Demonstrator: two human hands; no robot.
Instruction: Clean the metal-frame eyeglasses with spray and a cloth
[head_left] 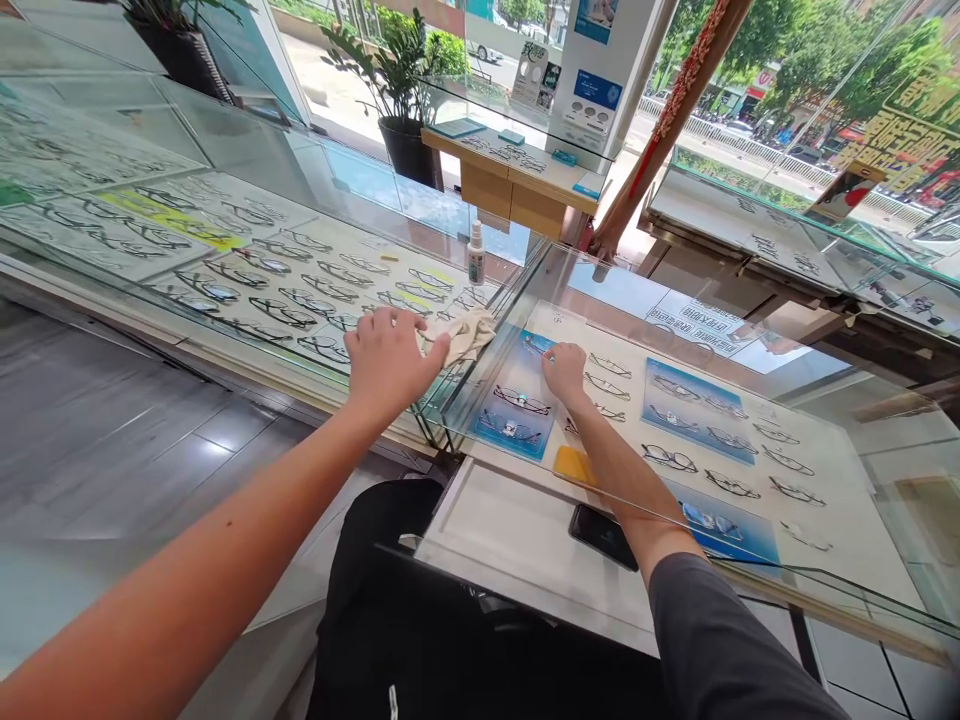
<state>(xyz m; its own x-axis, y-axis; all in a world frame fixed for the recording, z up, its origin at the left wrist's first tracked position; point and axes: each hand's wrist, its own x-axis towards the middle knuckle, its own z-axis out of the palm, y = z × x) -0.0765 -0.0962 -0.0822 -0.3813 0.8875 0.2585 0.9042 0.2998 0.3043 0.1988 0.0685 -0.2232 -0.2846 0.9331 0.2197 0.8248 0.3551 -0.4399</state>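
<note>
My left hand (pixel 386 362) rests on the glass top of the left display case and grips one end of a beige cleaning cloth (pixel 466 335). My right hand (pixel 564 372) reaches under the glass top of the right display case (pixel 825 590). Its fingers are closed on a pair of glasses (pixel 534 346) at the top of a blue display mat (pixel 517 410). Other pairs of glasses (pixel 670 458) lie in rows on the white tray beside it.
A small white spray bottle (pixel 475 253) stands on the left case. A black phone (pixel 604 535) and a yellow cloth (pixel 574 465) lie in the right case near my forearm. A potted plant (pixel 405 90) and a wooden counter (pixel 517 180) stand beyond.
</note>
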